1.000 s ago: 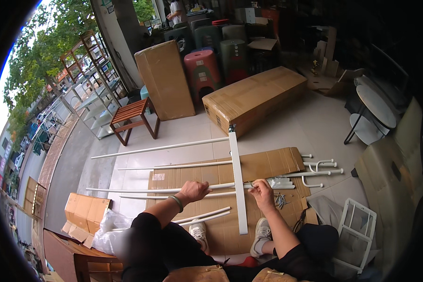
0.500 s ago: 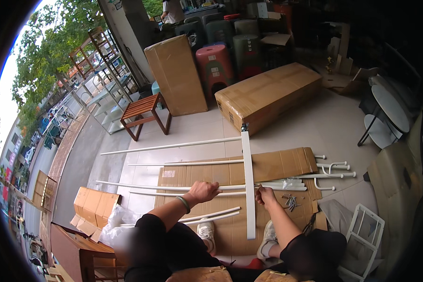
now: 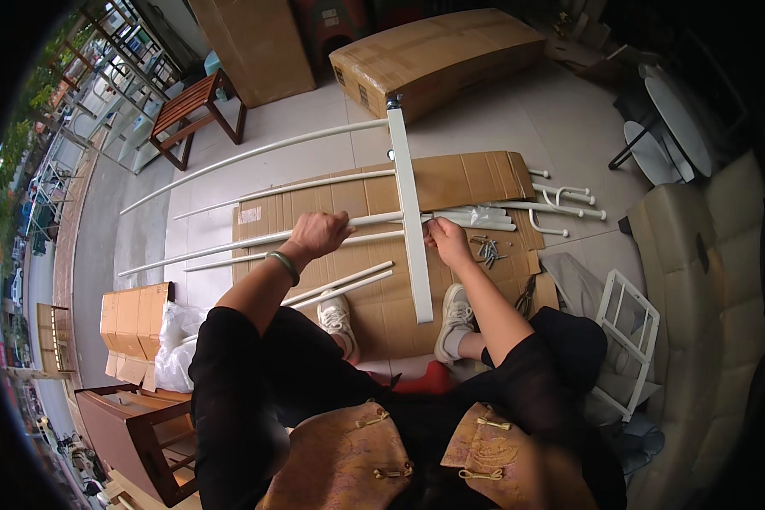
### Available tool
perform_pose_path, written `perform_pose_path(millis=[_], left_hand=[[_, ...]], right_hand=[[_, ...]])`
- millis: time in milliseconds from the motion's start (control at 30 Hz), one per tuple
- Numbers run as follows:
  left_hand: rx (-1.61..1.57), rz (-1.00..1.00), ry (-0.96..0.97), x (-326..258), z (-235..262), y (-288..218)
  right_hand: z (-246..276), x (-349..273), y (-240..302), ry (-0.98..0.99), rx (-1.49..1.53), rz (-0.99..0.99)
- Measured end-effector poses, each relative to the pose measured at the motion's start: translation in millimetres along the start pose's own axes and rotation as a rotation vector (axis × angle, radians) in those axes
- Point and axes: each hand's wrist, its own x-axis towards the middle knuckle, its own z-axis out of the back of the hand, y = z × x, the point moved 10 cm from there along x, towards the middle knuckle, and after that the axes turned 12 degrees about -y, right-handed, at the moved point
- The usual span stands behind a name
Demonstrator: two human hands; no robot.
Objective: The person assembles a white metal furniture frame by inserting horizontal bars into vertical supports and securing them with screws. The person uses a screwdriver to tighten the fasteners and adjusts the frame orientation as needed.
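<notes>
While the left hand (image 3: 319, 234) gripped a white tube (image 3: 374, 219) | right hand (image 3: 449, 241), bunched tight just beside the white crossbar (image 3: 410, 229), contents unclear | loose screws (image 3: 490, 252) lay nearby

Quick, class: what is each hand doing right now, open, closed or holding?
Left hand: closed, holding a white pole.
Right hand: fingers bent beside the white beam; whether it holds anything cannot be told.

Daylight enters from the left; pale tiled floor (image 3: 289, 117) spans the middle, a slatted wooden stool (image 3: 184, 108) at upper left, a round-topped table (image 3: 678, 119) upper right, beige padded furniture (image 3: 697, 331) along the right edge
</notes>
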Motion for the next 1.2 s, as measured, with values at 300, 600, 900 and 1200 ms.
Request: perform_pose_path(millis=[300, 600, 900, 1200], left_hand=[[0.013, -0.01, 0.0, -4, -7, 3], [-0.006, 0.022, 0.06, -3, -13, 8], [-0.037, -0.002, 0.022, -2, -9, 1], [-0.039, 0.024, 0.045, -3, -9, 3]], right_hand=[[15, -49, 49, 0.004, 0.173, 0.097], [21, -26, 96, 0.081, -0.172, 0.605], [-2, 54, 32, 0.068, -0.089, -0.173], [11, 46, 22, -0.145, -0.126, 0.117]])
